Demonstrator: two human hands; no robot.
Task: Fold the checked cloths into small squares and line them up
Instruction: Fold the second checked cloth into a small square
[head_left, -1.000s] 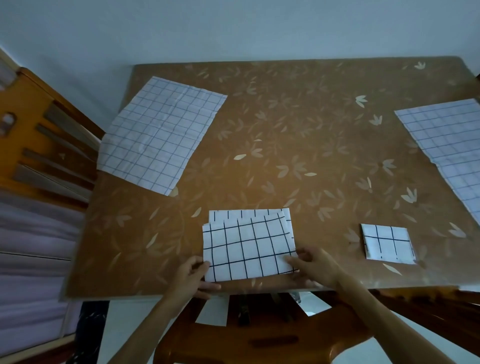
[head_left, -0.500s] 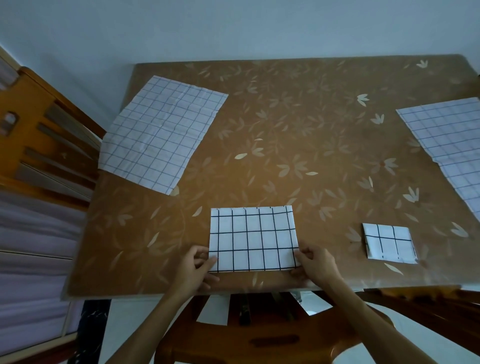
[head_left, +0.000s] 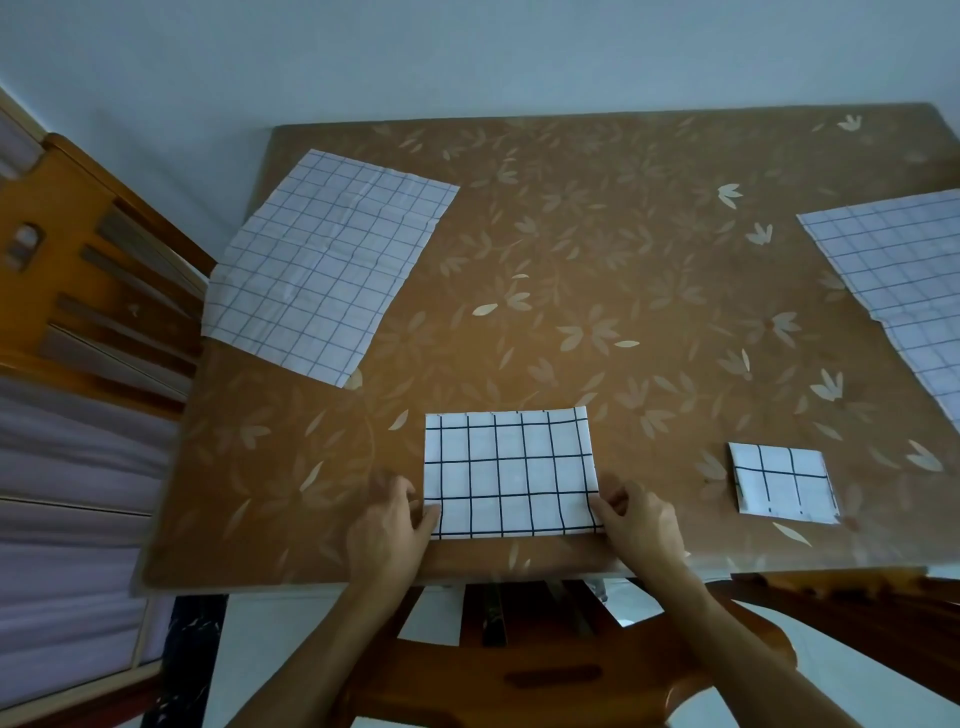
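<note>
A half-folded checked cloth (head_left: 511, 470) lies flat as a rectangle near the table's front edge. My left hand (head_left: 389, 525) pinches its lower left corner and my right hand (head_left: 641, 525) pinches its lower right corner. A small folded checked square (head_left: 782, 488) rests to the right of it. One unfolded checked cloth (head_left: 327, 262) is spread at the far left, hanging slightly over the edge. Another unfolded checked cloth (head_left: 904, 280) lies at the right side, cut off by the frame.
The brown table (head_left: 597, 260) has a leaf pattern and stands against a pale wall. A wooden chair (head_left: 88, 280) stands at the left. Below the front edge, another wooden chair (head_left: 545, 675) is between my arms.
The upper layer of the cloth has been laid down flat, so the edges now line up. Both hands have stayed at the lower corners.
</note>
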